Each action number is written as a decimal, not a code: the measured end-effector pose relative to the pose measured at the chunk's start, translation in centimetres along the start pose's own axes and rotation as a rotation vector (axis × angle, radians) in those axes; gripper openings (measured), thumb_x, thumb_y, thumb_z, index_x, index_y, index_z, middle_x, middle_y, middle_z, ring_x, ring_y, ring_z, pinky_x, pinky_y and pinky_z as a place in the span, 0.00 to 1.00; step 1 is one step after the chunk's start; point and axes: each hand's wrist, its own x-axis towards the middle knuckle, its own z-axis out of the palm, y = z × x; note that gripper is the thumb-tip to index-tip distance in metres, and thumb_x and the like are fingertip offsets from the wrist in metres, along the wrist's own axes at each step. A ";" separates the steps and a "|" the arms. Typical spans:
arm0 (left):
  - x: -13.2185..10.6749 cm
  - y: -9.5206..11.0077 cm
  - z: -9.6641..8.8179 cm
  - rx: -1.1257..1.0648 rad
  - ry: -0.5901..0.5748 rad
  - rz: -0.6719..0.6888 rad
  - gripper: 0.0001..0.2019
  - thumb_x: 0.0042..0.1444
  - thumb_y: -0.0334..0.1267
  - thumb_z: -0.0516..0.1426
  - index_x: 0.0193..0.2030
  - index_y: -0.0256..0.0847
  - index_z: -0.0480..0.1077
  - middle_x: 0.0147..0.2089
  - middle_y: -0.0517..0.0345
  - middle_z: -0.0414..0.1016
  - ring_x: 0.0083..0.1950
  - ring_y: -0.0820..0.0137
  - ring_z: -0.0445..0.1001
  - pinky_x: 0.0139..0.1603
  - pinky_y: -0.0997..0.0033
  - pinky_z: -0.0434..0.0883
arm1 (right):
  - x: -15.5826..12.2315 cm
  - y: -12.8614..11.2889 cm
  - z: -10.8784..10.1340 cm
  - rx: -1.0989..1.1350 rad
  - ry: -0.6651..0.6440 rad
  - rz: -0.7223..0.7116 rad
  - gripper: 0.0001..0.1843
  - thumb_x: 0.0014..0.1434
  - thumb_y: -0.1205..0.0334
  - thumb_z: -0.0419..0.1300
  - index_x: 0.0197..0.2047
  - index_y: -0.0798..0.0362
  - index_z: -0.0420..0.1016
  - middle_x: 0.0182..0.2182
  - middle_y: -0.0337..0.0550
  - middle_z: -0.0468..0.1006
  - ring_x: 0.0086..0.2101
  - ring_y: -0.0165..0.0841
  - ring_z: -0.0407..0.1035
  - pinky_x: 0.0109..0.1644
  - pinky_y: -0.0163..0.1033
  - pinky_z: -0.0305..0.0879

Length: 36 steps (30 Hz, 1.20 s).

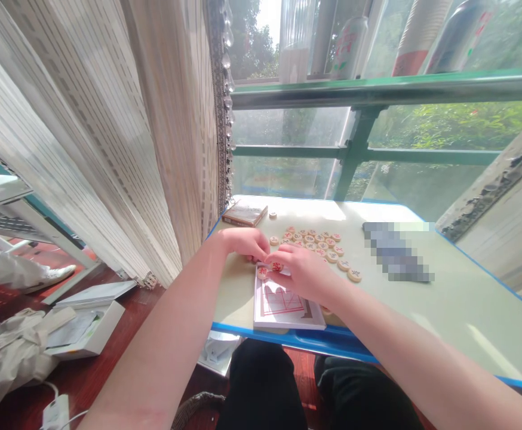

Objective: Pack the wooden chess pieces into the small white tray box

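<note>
My left hand (245, 242) rests on the pale green table (422, 310), its fingers curled by the far edge of a folded white board (288, 304) printed with red lines. My right hand (301, 272) lies over that board and pinches a round wooden chess piece (276, 266) with a red mark. Another piece (262, 272) sits on the board's far left corner. Several more round wooden pieces (319, 242) lie scattered just beyond my hands.
A small brown box (244, 215) lies at the table's far left corner beside a beige curtain (153, 137). A window with green rails (377, 89) runs behind the table. An open white box (82, 331) and a bag (10, 352) lie on the floor at left.
</note>
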 end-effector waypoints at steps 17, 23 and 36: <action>0.0 -1.7 -0.9 -0.108 -0.098 0.093 0.15 0.43 0.45 0.64 0.36 0.39 0.79 0.29 0.60 0.75 0.31 0.74 0.66 0.32 0.76 0.63 | 0.4 -0.2 0.8 0.102 0.015 0.083 0.07 0.55 0.59 0.63 0.34 0.53 0.72 0.32 0.42 0.74 0.32 0.31 0.68 0.34 0.35 0.60; 0.0 -1.6 -1.0 -0.066 -0.091 0.067 0.16 0.42 0.48 0.64 0.36 0.40 0.79 0.28 0.61 0.74 0.31 0.73 0.66 0.32 0.75 0.63 | 0.4 -0.2 1.1 0.029 0.011 0.005 0.06 0.57 0.59 0.62 0.33 0.53 0.74 0.31 0.44 0.74 0.34 0.33 0.68 0.35 0.36 0.60; -0.3 -1.7 -1.1 -0.145 -0.104 0.068 0.15 0.43 0.45 0.64 0.36 0.38 0.78 0.27 0.61 0.73 0.31 0.74 0.66 0.33 0.75 0.64 | 0.4 -0.1 0.9 0.189 0.006 0.082 0.08 0.56 0.61 0.61 0.40 0.51 0.73 0.34 0.41 0.76 0.33 0.31 0.70 0.36 0.34 0.62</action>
